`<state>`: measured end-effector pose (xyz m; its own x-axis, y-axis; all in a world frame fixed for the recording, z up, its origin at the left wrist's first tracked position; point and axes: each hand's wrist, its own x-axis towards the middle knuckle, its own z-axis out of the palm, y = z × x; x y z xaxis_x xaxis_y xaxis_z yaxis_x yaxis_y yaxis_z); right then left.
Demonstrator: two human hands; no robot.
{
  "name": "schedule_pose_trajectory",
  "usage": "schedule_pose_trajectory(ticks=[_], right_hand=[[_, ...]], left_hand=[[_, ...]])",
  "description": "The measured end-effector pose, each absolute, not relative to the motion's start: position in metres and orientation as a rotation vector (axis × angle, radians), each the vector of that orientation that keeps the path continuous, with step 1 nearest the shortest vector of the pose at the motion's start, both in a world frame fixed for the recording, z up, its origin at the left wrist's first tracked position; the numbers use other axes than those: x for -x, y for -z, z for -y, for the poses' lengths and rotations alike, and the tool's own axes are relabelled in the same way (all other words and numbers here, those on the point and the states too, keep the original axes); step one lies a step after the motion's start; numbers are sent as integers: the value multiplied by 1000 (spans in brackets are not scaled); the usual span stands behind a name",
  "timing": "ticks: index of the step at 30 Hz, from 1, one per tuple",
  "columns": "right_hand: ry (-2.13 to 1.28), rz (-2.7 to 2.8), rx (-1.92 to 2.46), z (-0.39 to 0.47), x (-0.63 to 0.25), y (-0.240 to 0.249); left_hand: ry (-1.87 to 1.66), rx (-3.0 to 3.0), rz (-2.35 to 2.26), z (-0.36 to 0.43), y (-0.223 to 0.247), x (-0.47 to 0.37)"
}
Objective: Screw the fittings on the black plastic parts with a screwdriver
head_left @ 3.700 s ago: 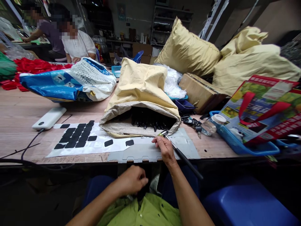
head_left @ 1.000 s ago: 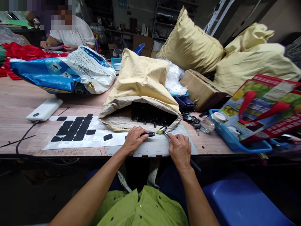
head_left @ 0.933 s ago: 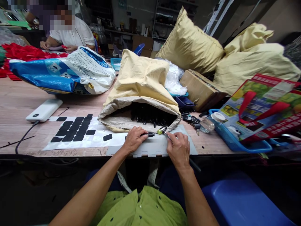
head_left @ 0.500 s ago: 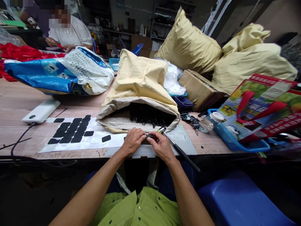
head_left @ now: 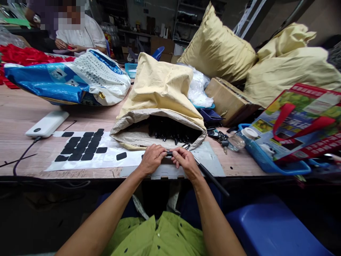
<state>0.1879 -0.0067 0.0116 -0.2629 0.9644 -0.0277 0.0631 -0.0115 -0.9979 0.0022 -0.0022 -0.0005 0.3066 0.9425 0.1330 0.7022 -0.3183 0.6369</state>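
My left hand (head_left: 152,158) is closed on one end of a small black stick-like piece (head_left: 169,153). My right hand (head_left: 184,162) pinches its other end, the lower fingers loosely curled. The exact kind of this piece cannot be made out. Just behind the hands, a cream woven sack (head_left: 160,83) lies with its mouth towards me, and many shiny black pieces (head_left: 170,133) show inside. Beside my right hand, a long rod with a silver shaft and black grip (head_left: 211,177) slants past the table edge. Under the hands lies a grey board (head_left: 211,160).
Left on the table (head_left: 16,110) are a white sheet with black rounded patches (head_left: 82,146), a white power bank (head_left: 48,123) and a blue-white bag (head_left: 48,81). Keys (head_left: 217,135), a clear jar (head_left: 237,141) and a blue basket (head_left: 274,167) stand right. A person (head_left: 85,33) sits far left.
The right fingers have shifted on the black piece, and the lower ones have loosened. A bit of green by the right fingertips no longer shows. The whole view has moved slightly.
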Motion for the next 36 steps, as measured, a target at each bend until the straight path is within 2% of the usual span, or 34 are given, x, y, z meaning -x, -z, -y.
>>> schedule_pose_trajectory(ticks=[2,16,23,36], right_hand=[[-1485,1356,1116,4,-191,-13],[-1410,1257,1167,1,-183,-10],[-1530,1091,1082,1,-185,-4],[-1310,1310,1119,8,-184,0]], left_hand=[[-693,-2116,-1460,3,0,-3],[-692,-2150,-1508,3,0,-4],[-811,-1959,-1418,4,-4,-1],[-828,-1986,-1398,6,-5,-1]])
